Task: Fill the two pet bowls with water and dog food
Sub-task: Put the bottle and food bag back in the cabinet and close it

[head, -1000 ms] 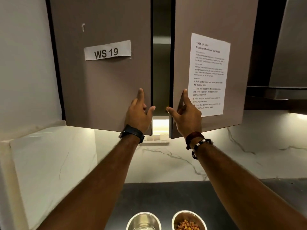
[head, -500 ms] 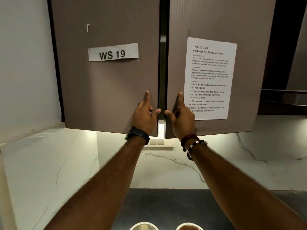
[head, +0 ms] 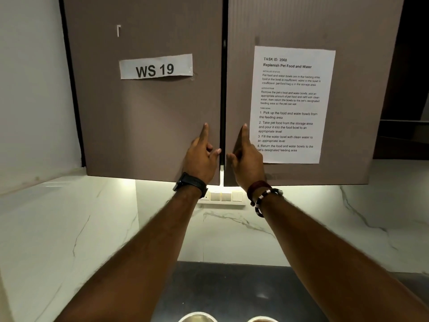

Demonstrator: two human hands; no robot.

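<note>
Left fingers: the left hand (head: 201, 159) lies with straight, slightly spread fingers pressed flat on the left cabinet door (head: 148, 112), index tip highest, thumb angled toward the centre gap, gripping nothing.
Right fingers: the right hand (head: 246, 162) mirrors it on the right cabinet door (head: 348, 31), fingers extended and pressing, thumb toward the gap, beside the task sheet (head: 291, 105).
Doors: nearly shut, with a thin dark gap between them and a sliver of light at the bottom edge.
Labels: a "WS 19" strip (head: 156, 66) sits on the left door.
Wrists: a dark watch (head: 190, 185) on the left; a beaded bracelet (head: 263, 197) on the right.
Bowls: the two pet bowls show only as rims at the bottom edge, the left bowl (head: 197, 317) and the right bowl (head: 262, 319), on the dark counter (head: 227, 289) below the arms; their contents cannot be seen.
Doing it well: likely best to push evenly with both palms near the meeting edges until the doors seat flush, keeping the thumbs out of the gap.
Change: half a second ago the gap was wider; a second ago the doors stood well ajar and the bowls, one with kibble, were in fuller view.
</note>
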